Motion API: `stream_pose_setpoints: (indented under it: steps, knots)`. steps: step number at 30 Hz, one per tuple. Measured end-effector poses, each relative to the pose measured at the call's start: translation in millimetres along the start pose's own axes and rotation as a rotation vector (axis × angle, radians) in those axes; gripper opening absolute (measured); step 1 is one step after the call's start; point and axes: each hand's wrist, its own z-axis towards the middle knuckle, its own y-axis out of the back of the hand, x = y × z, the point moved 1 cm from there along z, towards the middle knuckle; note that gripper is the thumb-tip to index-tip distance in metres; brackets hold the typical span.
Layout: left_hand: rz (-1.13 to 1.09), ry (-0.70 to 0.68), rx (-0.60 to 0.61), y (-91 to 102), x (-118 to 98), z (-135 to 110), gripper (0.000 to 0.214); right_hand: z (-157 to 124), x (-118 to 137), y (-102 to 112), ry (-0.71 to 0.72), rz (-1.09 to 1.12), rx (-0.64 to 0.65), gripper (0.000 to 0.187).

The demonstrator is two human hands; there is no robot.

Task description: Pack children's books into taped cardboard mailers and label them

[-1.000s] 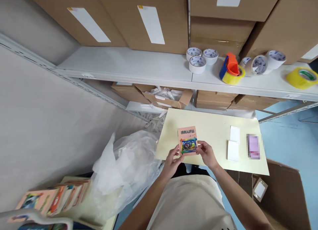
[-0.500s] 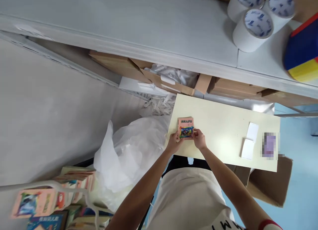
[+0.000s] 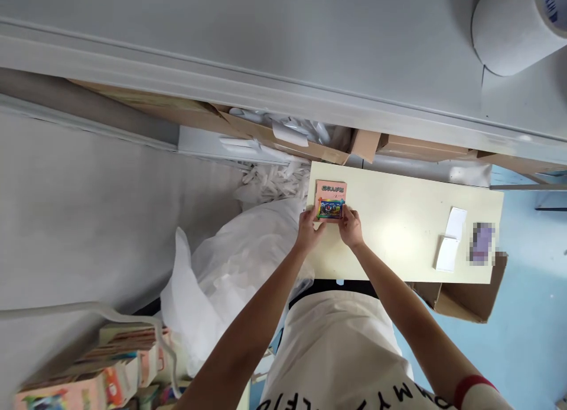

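Observation:
A small pink book (image 3: 331, 190) with a colourful picture on its cover lies over the left end of the cream table (image 3: 390, 221). My left hand (image 3: 310, 228) grips its lower left corner, fingers along the side and thumb stretched near the bottom edge. On the lower right corner, my right hand (image 3: 351, 225) has its fingers closed. Whether the book rests flat on the table or is slightly lifted, I cannot tell.
Two white cards (image 3: 448, 251) and a blurred purple item (image 3: 482, 243) lie at the table's right end. White plastic bags (image 3: 239, 262) bulge at left. A grey shelf (image 3: 266, 44) with a white tape roll (image 3: 514, 32) overhangs boxes (image 3: 425, 147). Stacked books (image 3: 80, 386) sit lower left.
Both hands have moved the pink book away from me, towards the table's back edge. The view has also shifted, with the shelf appearing closer.

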Motion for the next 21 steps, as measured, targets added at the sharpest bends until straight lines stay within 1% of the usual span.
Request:
stream_pose_setpoints:
  steps: [8,14,17,19,21]
  knots:
    - [0.033,0.004,0.022,-6.6,6.3,-0.1,0.081,3.2,3.3,0.6,0.036,-0.088,0.004,0.065]
    - [-0.020,0.004,0.018,-6.4,10.8,-0.9,0.080,2.2,1.6,0.1,0.077,-0.075,0.053,0.075]
    - [-0.070,0.048,-0.016,-7.8,11.1,-2.5,0.079,1.6,-1.2,-0.7,0.088,-0.078,0.065,0.081]
    - [-0.107,0.093,-0.076,-8.7,7.5,-5.5,0.078,-1.2,-3.5,1.0,0.094,-0.050,0.065,0.084]
    - [-0.147,0.130,-0.149,-9.2,-0.6,-10.3,0.078,-6.4,-6.9,6.8,0.058,0.009,0.076,0.084]
